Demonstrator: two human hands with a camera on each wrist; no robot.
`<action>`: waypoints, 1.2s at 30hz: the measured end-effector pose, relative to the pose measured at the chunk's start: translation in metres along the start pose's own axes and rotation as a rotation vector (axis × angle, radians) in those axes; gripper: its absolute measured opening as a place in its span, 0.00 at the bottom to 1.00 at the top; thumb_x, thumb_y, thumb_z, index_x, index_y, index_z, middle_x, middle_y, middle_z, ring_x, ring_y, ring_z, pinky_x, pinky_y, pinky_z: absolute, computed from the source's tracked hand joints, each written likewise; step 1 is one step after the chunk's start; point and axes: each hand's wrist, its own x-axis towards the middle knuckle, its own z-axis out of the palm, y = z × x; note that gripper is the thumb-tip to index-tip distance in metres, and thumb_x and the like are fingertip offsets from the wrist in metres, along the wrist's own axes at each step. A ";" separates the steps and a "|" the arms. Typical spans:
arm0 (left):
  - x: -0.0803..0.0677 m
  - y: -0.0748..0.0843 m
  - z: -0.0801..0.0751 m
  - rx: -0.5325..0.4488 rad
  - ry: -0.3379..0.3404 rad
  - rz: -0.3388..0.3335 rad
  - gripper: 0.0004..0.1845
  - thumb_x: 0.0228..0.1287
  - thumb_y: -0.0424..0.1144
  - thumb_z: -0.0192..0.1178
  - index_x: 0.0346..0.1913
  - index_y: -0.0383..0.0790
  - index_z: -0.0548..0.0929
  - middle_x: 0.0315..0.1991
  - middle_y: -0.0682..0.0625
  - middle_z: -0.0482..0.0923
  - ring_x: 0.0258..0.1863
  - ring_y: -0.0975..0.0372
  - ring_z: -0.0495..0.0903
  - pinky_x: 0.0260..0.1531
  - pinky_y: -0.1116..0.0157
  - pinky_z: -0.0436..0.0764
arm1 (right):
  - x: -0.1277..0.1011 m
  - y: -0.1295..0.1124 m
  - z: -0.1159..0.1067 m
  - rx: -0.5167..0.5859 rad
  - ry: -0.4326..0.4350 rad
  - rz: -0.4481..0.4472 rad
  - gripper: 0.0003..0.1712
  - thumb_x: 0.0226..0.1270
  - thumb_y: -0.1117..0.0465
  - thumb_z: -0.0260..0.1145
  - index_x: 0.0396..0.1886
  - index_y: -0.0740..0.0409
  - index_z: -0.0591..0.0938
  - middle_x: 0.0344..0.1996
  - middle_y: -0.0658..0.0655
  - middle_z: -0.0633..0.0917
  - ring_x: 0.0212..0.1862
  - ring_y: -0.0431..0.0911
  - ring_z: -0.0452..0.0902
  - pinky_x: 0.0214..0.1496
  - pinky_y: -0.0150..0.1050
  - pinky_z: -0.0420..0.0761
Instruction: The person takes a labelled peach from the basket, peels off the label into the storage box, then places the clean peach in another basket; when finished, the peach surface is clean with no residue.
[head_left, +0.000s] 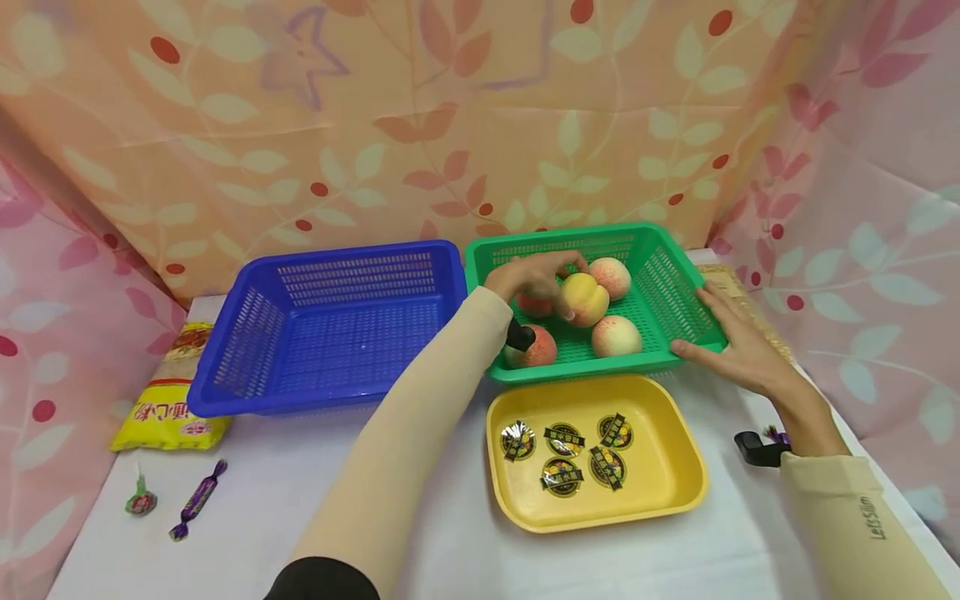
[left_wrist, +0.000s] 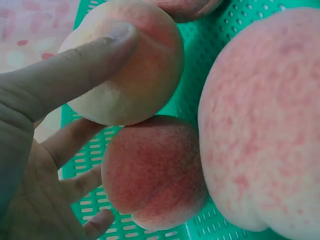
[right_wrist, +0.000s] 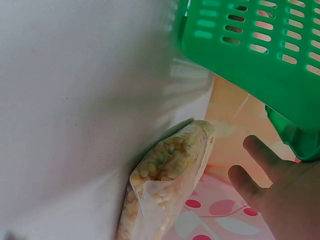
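My left hand (head_left: 536,279) is over the green basket (head_left: 663,360), holding a yellow peach (head_left: 587,302) between thumb and fingers. In the left wrist view the thumb lies across that peach (left_wrist: 150,85), and some fingers spread behind a red peach (left_wrist: 155,175) below it. Other peaches sit around the hand: a pale one (head_left: 617,336) in front, a pink one (head_left: 610,277) behind, a red one (head_left: 534,347) near the wrist. My right hand (head_left: 738,346) rests on the basket's right front corner, its thumb on the rim. Two of its fingers (right_wrist: 255,160) extend straight in the right wrist view.
A yellow tray (head_left: 592,518) with several round stickers (head_left: 561,477) stands in front. To the left are a blue basket (head_left: 360,342), a yellow packet (head_left: 176,412), a lollipop (head_left: 141,500) and a purple-wrapped candy (head_left: 198,502). A bag of kernels (right_wrist: 162,170) lies beyond the right hand.
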 end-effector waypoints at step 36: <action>0.002 0.004 -0.012 0.125 -0.097 -0.120 0.40 0.67 0.46 0.68 0.78 0.58 0.61 0.78 0.47 0.62 0.77 0.54 0.62 0.75 0.51 0.64 | -0.002 -0.002 0.001 0.033 -0.011 -0.001 0.57 0.67 0.44 0.69 0.85 0.46 0.44 0.84 0.55 0.35 0.82 0.69 0.34 0.71 0.81 0.45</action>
